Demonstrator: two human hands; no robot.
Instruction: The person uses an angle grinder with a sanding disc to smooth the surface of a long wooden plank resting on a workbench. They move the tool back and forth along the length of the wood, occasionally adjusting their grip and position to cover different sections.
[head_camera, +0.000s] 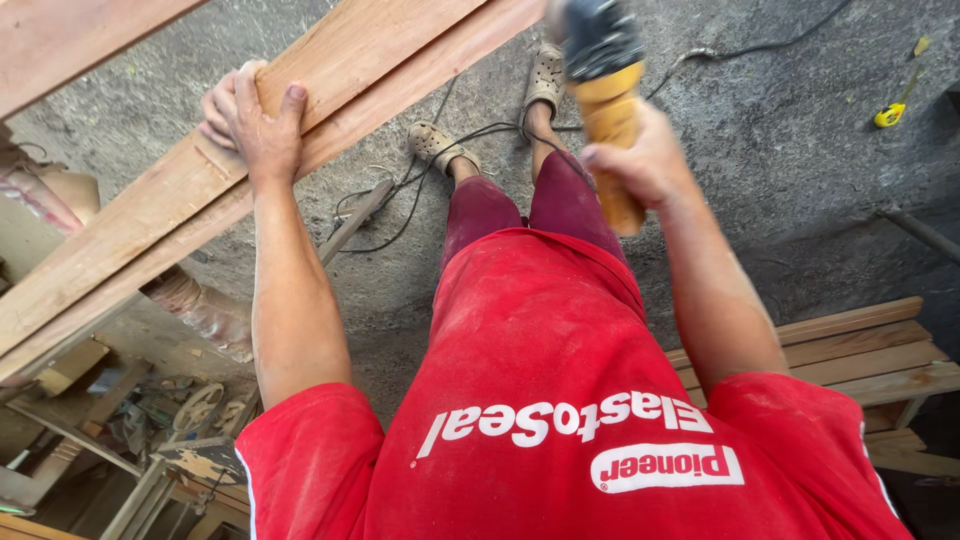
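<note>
Our left hand (250, 120) was closed over the edge of a long wooden board (180, 200), with the fingers curled around the far side and the thumb lying flat on top. That board ran on a slant from the lower left up toward the top middle, and it sat on top of another board just like it.

Our right hand (645, 160) was wrapped tight around a yellow and black power tool (605, 90). We held the tool up in the air, well apart from the boards, above our legs. Its top end was blurry, so we could not tell what kind of tip it had.

We saw our red shirt (540, 380) and our two feet in tan shoes (440, 145) on the grey floor (800, 140). A black cord (760, 45) lay on that floor behind the shoes. A small yellow tape measure (890, 115) lay far off to the right. More wooden planks (860, 350) were stacked low on the right.
</note>
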